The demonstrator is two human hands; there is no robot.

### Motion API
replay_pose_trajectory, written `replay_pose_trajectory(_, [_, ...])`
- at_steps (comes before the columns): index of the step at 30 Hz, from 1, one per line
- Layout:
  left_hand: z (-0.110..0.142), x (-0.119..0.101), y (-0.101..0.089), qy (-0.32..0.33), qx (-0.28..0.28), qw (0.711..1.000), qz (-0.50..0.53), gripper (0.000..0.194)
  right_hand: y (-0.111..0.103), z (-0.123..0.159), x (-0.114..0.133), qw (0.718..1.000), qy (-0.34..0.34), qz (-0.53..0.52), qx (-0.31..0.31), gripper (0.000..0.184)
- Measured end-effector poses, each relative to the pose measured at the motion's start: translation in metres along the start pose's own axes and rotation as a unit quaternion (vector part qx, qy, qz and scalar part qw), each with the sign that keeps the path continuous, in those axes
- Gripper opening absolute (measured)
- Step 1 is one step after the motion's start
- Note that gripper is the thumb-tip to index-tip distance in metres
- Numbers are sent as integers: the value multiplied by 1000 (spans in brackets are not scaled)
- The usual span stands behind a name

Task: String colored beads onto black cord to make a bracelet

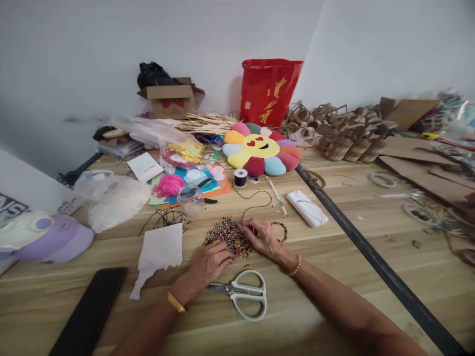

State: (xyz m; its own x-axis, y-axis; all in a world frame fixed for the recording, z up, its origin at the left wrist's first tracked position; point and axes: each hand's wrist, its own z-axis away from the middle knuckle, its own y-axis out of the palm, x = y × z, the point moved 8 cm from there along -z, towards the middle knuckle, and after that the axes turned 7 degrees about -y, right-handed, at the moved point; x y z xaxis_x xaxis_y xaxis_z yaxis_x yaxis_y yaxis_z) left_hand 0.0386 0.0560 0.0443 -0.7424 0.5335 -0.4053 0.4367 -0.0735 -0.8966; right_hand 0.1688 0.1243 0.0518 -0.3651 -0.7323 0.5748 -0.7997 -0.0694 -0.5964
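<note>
A pile of small multicoloured beads [229,232] lies on the wooden table between my two hands. My left hand [213,259] rests at the pile's near left edge, fingers curled together. Its fingertips are partly hidden, so whatever they hold does not show. At the pile's right side, my right hand [261,237] pinches a thin black cord [270,198], which loops back to a black spool [240,179]. Just right of that hand lies a beaded bracelet [284,232]. White-handled scissors [248,294] lie in front of the beads, blades pointing left toward my left wrist.
A torn white paper [161,252] and a black phone-like slab [91,311] lie to the left. Behind the beads stand a clear jar [190,200], pink yarn [168,186] and a flower cushion [261,148]. A white power strip [307,208] sits right of the bracelet.
</note>
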Motion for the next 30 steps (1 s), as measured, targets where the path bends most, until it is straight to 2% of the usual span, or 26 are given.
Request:
replay_pose_trajectory(10, [-2,-1,2,3,20,1000,-5,21,6,-1,-5,999,-12,-7,31,19])
replay_pose_trajectory(15, [-1,-2,6,6,37,998,-43,25,7,-1,-4,999,-20,3,46,20])
replay_pose_trajectory(20, [3,3,11,16,37,998,-50,23,7,0,-4,999,-27,1,33,20])
replay_pose_trajectory(22, [2,7,3,14,14,999,-32,22,7,1,-5,999,-27,-3,32,20])
replay_pose_trajectory(26, [-1,20,-32,-14,-58,998,28,23,6,0,-6,999,-25,0,35,18])
replay_pose_trajectory(28, [-1,34,-54,-41,-104,993,39,21,5,0,-5,999,-27,1,33,18])
replay_pose_trajectory(30, [2,58,-75,-95,-153,983,24,19,5,0,-5,999,-25,0,32,17])
